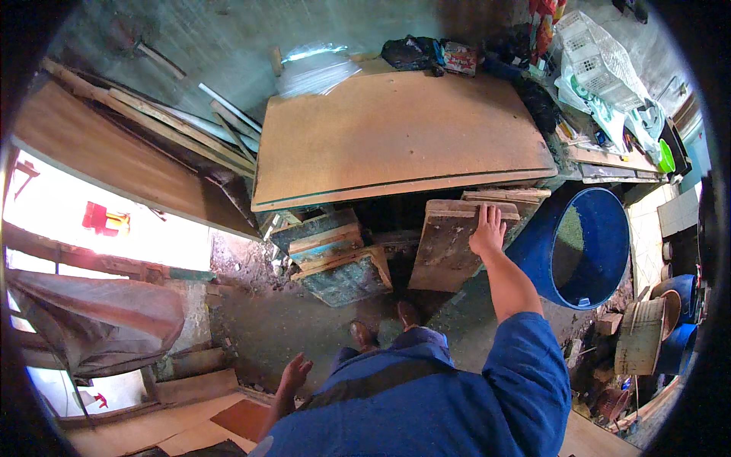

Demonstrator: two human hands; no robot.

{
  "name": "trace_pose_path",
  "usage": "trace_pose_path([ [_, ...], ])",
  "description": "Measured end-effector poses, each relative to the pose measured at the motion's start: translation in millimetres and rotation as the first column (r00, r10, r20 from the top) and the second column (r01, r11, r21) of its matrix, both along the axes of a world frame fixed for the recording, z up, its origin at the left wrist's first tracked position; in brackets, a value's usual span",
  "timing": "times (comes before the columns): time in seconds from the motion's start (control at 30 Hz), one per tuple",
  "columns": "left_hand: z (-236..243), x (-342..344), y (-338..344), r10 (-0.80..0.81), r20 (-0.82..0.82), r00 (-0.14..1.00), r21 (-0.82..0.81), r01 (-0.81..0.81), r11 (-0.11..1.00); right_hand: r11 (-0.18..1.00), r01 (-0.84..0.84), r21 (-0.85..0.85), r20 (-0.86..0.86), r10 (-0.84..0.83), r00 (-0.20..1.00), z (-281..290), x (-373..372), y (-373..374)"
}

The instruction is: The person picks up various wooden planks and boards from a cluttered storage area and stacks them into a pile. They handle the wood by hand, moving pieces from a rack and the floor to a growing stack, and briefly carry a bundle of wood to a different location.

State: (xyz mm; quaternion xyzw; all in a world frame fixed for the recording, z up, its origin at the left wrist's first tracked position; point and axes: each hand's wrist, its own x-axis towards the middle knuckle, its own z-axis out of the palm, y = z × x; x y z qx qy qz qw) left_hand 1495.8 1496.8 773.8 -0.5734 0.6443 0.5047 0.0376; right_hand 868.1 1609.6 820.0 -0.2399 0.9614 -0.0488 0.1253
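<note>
My right hand (pixel 488 232) lies over the top edge of a worn wooden board (pixel 445 247), its fingers stretched out and slightly apart. This thick board stands tilted in front of the table, with more wooden boards (pixel 525 199) behind it. My left hand (pixel 295 372) hangs low at my left side, holding nothing, fingers loosely apart. Ahead of it, several dirty boards (pixel 346 278) are stacked and leaning under the table's left part. Above them spreads a wide brown tabletop (pixel 403 137). The lower faces of the rear boards are hidden.
A large blue barrel (pixel 590 247) stands right of the board. White sheets (pixel 320 72) and a black bag (pixel 411 53) lie at the table's back. Long planks (pixel 152 122) lean at the left. A white plastic crate (pixel 598 61) sits on the cluttered bench at the far right.
</note>
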Motion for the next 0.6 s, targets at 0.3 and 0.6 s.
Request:
trace_pose_path([
  [0.3, -23.5, -33.5, -1.2, 0.023, -0.053, 0.998, -0.069, -0.026, 0.997, 0.971, -0.209, 0.115, -0.083, 0.219, 0.972, 19.6, 14.8, 16.1],
  [0.6, 25.1, -110.5, -3.1, -0.135, -0.140, 0.981, -0.237, 0.099, 0.966, 0.818, -0.550, 0.169, 0.136, 0.534, 0.835, 31.0, 67.0, 46.8],
])
